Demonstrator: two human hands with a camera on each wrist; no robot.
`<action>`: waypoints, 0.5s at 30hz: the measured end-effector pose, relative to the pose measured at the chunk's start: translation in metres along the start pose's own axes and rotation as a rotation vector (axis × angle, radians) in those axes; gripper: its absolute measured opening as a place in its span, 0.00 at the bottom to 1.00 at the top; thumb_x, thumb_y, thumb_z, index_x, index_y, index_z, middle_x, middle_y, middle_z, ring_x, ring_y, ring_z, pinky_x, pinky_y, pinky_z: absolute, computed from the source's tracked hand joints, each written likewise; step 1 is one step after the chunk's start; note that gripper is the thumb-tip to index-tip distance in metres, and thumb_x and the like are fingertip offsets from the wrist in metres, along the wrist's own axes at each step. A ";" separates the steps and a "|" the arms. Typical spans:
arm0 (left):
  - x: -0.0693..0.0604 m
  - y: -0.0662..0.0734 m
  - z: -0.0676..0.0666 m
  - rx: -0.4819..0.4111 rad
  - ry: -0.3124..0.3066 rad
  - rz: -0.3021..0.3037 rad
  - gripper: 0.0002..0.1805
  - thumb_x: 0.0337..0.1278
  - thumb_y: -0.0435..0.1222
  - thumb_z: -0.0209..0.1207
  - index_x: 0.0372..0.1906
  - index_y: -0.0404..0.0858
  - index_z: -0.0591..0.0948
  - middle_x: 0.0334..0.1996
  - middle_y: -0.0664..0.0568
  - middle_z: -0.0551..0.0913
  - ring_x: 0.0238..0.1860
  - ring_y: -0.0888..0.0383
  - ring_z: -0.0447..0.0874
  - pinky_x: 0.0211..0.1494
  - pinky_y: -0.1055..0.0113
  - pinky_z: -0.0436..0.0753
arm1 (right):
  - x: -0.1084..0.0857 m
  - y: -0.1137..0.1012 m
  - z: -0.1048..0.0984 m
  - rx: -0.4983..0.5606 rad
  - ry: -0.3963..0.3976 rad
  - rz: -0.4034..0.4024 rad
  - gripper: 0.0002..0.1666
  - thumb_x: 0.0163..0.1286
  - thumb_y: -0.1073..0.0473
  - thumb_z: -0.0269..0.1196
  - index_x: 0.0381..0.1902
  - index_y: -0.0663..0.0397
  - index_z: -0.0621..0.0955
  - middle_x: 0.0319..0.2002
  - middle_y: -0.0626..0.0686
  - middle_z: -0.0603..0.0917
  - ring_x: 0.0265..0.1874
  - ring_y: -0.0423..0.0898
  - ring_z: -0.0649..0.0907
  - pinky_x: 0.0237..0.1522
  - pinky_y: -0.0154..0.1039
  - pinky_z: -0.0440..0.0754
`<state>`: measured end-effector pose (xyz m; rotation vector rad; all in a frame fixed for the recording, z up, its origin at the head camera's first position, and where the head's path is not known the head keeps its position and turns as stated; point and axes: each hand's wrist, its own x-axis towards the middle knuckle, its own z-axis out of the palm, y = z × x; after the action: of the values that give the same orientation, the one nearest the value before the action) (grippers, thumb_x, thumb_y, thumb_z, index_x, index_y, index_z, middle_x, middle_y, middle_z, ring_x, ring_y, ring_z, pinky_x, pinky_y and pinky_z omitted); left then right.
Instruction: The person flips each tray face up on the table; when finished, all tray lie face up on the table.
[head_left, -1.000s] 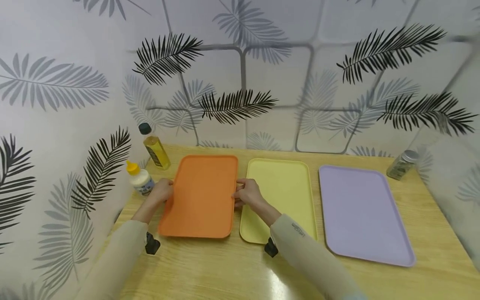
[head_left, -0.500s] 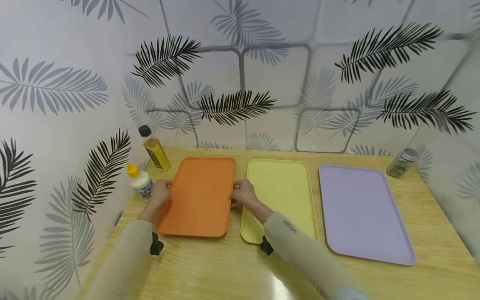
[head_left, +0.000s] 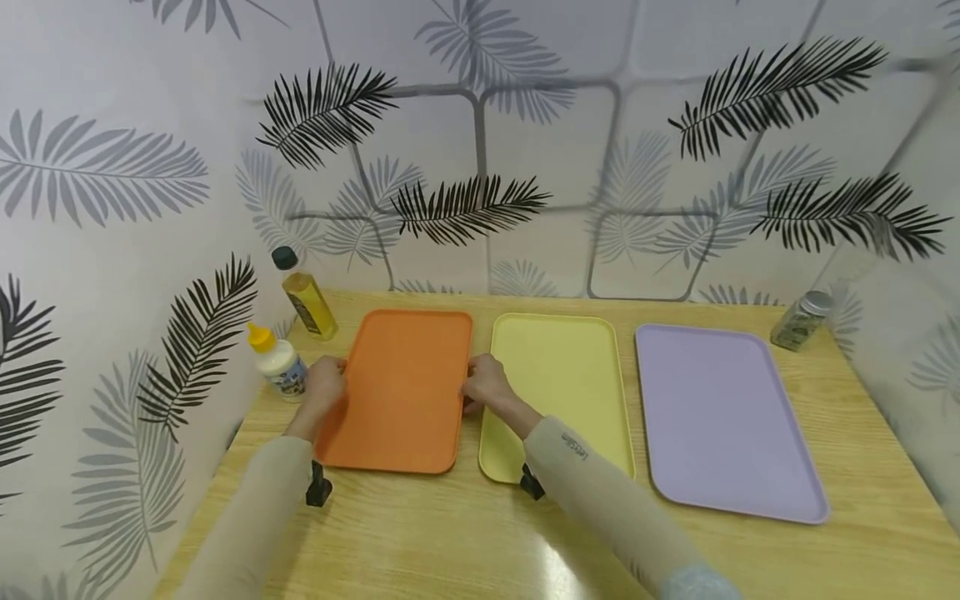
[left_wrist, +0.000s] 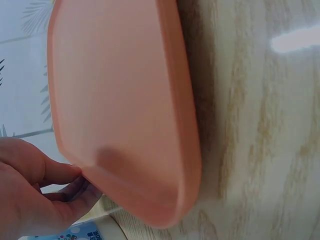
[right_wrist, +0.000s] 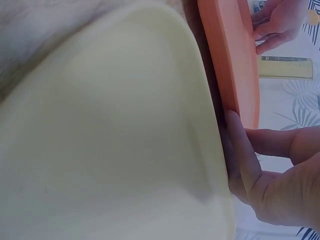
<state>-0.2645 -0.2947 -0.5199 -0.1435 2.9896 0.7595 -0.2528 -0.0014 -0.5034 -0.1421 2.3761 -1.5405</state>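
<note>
An orange tray [head_left: 405, 392] lies at the left of the wooden table, between my two hands. My left hand [head_left: 324, 390] pinches its left edge; in the left wrist view the thumb is on the rim and fingers are curled beneath it. On the opposite edge, my right hand [head_left: 489, 385] holds the rim, with fingertips [right_wrist: 235, 120] against the tray's side in the right wrist view. Part of that hand is over the left edge of a yellow tray [head_left: 562, 383]. The undersides of the left fingers are partly hidden by the tray.
A lavender tray [head_left: 727, 417] lies to the right. A glue-like white bottle with yellow cap [head_left: 279, 362] stands close beside my left hand, with a yellow oil bottle [head_left: 309, 302] behind it. A glass jar [head_left: 801, 321] stands at the far right, near the patterned wall.
The orange tray has shifted slightly left and its front edge appears lower, settling onto the table. Both hands have kept their hold and moved with it.
</note>
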 end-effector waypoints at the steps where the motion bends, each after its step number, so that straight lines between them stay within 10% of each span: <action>1: -0.007 0.009 -0.005 0.006 0.011 0.005 0.23 0.51 0.22 0.46 0.54 0.23 0.78 0.53 0.32 0.79 0.55 0.34 0.75 0.56 0.46 0.76 | 0.000 0.000 0.000 -0.021 0.005 0.000 0.17 0.52 0.80 0.57 0.42 0.75 0.80 0.31 0.64 0.82 0.22 0.58 0.86 0.20 0.41 0.85; 15: -0.026 0.036 -0.006 0.054 0.041 -0.070 0.20 0.58 0.22 0.43 0.53 0.23 0.79 0.49 0.29 0.80 0.50 0.34 0.78 0.51 0.44 0.78 | 0.007 0.001 0.001 -0.209 0.011 -0.001 0.07 0.54 0.77 0.54 0.30 0.68 0.77 0.19 0.60 0.80 0.11 0.50 0.82 0.13 0.39 0.81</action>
<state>-0.2429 -0.2641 -0.4953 -0.2636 3.0221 0.6762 -0.2589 -0.0037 -0.5063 -0.1815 2.5411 -1.2933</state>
